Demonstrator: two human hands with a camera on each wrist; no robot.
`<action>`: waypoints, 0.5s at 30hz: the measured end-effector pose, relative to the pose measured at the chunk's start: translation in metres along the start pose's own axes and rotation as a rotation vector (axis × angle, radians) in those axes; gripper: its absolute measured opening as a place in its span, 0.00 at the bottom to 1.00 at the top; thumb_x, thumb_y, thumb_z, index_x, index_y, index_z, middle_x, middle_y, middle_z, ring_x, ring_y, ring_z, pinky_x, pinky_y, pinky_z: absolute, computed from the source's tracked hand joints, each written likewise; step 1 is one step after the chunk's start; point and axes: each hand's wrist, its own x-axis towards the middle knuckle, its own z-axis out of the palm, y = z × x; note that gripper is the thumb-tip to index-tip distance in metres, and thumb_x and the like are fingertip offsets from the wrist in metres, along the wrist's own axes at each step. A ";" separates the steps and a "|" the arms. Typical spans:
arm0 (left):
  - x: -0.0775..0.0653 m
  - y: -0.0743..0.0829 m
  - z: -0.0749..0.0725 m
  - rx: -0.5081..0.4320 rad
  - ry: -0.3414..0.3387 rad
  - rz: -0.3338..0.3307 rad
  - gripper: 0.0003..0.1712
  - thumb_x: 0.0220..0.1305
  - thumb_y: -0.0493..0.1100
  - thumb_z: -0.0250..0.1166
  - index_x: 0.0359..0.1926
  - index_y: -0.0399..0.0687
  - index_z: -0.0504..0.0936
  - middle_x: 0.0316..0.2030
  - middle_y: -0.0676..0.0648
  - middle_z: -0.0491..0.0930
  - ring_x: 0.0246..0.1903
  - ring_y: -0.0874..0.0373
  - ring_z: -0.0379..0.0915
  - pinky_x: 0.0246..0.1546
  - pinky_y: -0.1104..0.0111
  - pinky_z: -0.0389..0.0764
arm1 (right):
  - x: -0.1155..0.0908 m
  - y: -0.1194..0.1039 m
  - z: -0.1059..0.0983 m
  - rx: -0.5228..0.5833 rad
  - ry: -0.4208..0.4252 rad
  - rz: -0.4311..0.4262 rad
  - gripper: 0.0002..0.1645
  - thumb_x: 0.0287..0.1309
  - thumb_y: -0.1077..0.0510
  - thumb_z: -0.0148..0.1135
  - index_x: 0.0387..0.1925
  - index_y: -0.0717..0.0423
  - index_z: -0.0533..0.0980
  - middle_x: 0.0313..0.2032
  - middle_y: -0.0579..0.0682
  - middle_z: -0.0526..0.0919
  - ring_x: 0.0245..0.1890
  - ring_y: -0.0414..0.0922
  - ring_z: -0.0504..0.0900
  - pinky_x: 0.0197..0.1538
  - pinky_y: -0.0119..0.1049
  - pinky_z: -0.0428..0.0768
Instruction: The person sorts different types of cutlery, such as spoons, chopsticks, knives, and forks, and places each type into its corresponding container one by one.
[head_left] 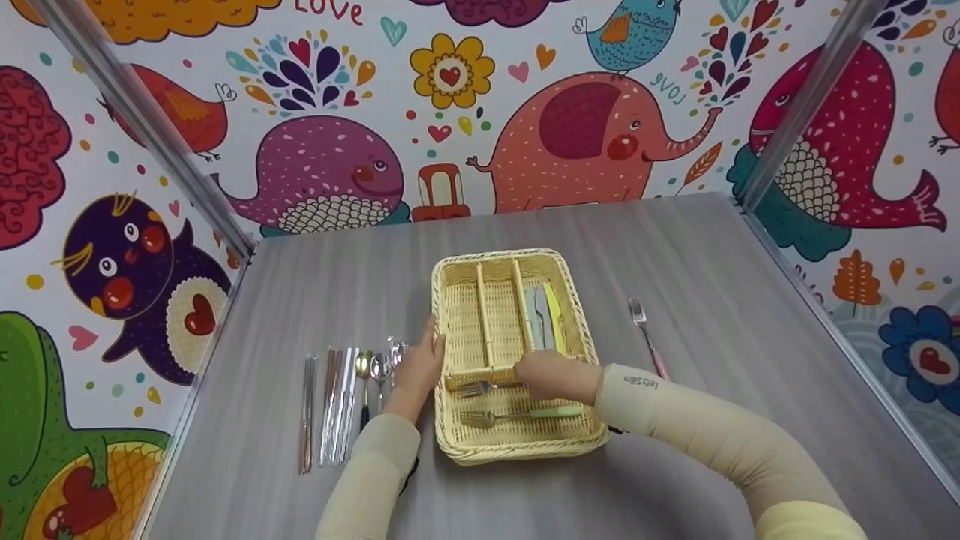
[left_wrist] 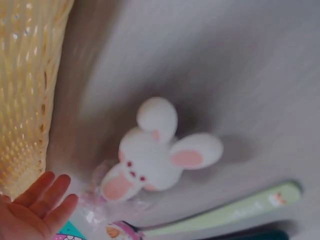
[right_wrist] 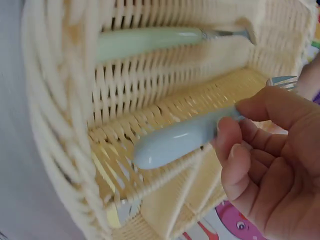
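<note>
Several chopsticks point(head_left: 307, 412) and spoons point(head_left: 364, 365) lie toward the left edge of the worktop point(head_left: 322, 292). The left hand point(head_left: 418, 367), fingers extended, flanks the basket point(head_left: 525, 452). At its near end, beside a green-handled fork point(head_left: 555, 412), the right hand point(head_left: 559, 377) pinches a blue-handled fork point(right_wrist: 172, 144); rightward lies a pink-handled fork point(head_left: 656, 358).

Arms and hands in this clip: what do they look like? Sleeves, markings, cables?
Left hand and right hand: bare, no gloves. Left sleeve and right sleeve: cream, close-fitting. Right has small dark lettering near the wrist; pale yellow fabric higher up. Small black bits show beside both cuffs. No cables visible.
</note>
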 end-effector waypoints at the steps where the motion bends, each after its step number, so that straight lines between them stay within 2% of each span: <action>1: 0.000 0.000 0.000 -0.002 -0.002 -0.003 0.30 0.70 0.56 0.40 0.70 0.56 0.52 0.41 0.30 0.79 0.37 0.37 0.78 0.29 0.50 0.76 | 0.006 -0.001 0.010 -0.044 -0.026 0.017 0.13 0.47 0.67 0.57 0.14 0.55 0.65 0.14 0.46 0.66 0.14 0.40 0.57 0.13 0.36 0.64; 2: 0.000 0.000 0.000 -0.002 -0.005 -0.008 0.30 0.70 0.57 0.40 0.70 0.57 0.52 0.42 0.30 0.78 0.38 0.36 0.77 0.30 0.50 0.76 | 0.010 -0.002 0.019 -0.095 -0.029 0.023 0.12 0.50 0.65 0.55 0.15 0.55 0.68 0.15 0.47 0.70 0.14 0.39 0.60 0.14 0.36 0.67; 5: 0.000 0.000 0.001 -0.003 -0.010 -0.014 0.30 0.70 0.57 0.39 0.70 0.58 0.52 0.44 0.30 0.78 0.39 0.36 0.77 0.30 0.49 0.76 | 0.041 0.016 0.087 -0.250 0.004 -0.032 0.11 0.54 0.60 0.54 0.17 0.53 0.70 0.17 0.47 0.73 0.13 0.38 0.62 0.11 0.36 0.68; 7: 0.000 0.000 0.001 0.001 -0.013 -0.019 0.30 0.70 0.57 0.39 0.70 0.59 0.52 0.44 0.30 0.78 0.40 0.36 0.77 0.30 0.49 0.76 | 0.061 0.029 0.135 -0.328 0.073 -0.077 0.10 0.53 0.57 0.55 0.18 0.51 0.71 0.17 0.46 0.73 0.12 0.38 0.63 0.09 0.36 0.67; 9: 0.000 0.000 0.001 0.003 -0.014 -0.023 0.30 0.70 0.57 0.39 0.70 0.59 0.52 0.45 0.31 0.78 0.40 0.36 0.77 0.30 0.49 0.76 | 0.080 0.042 0.178 -0.342 0.137 -0.120 0.08 0.47 0.58 0.57 0.16 0.49 0.70 0.15 0.46 0.72 0.10 0.38 0.62 0.08 0.36 0.64; 12: 0.000 0.000 0.001 0.001 -0.012 -0.022 0.30 0.70 0.57 0.40 0.70 0.58 0.51 0.44 0.30 0.78 0.39 0.36 0.77 0.30 0.49 0.76 | 0.073 0.033 0.168 -0.365 0.109 -0.097 0.07 0.48 0.59 0.57 0.18 0.49 0.73 0.18 0.46 0.76 0.12 0.39 0.68 0.11 0.38 0.69; 15: 0.000 0.000 0.001 0.001 -0.008 -0.008 0.30 0.70 0.55 0.40 0.70 0.56 0.51 0.42 0.30 0.79 0.36 0.37 0.78 0.30 0.49 0.76 | 0.056 0.007 0.113 -0.370 -0.076 -0.032 0.09 0.56 0.59 0.54 0.24 0.49 0.78 0.26 0.45 0.81 0.20 0.40 0.77 0.18 0.38 0.76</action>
